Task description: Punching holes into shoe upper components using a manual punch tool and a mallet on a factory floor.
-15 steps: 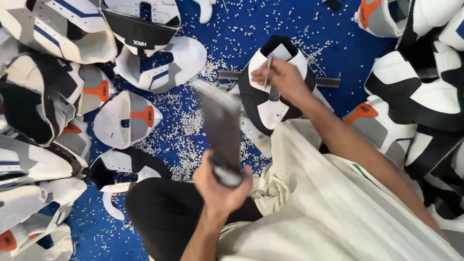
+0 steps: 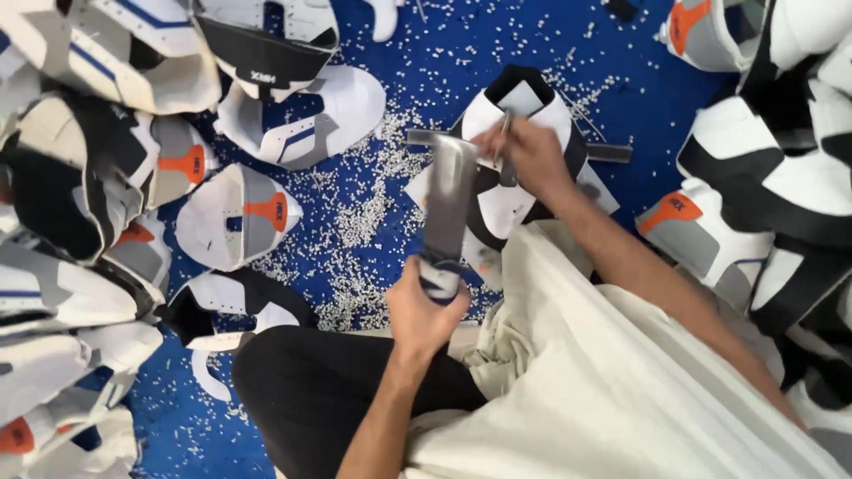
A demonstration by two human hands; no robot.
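**Counts of what lies around the two hands**

Two bare hands are in view: one left hand (image 2: 424,310) and one right hand (image 2: 524,153). There is one flat metal blade (image 2: 448,200), one thin metal punch (image 2: 504,133), and one metal bar (image 2: 612,153) lying under the work. One black-and-white shoe upper (image 2: 506,200) sits under the right hand. At least a dozen more shoe uppers (image 2: 235,217) lie about, piled too thickly to count exactly. White punched bits (image 2: 364,222) cover the one blue mat (image 2: 444,44), far too many to count.
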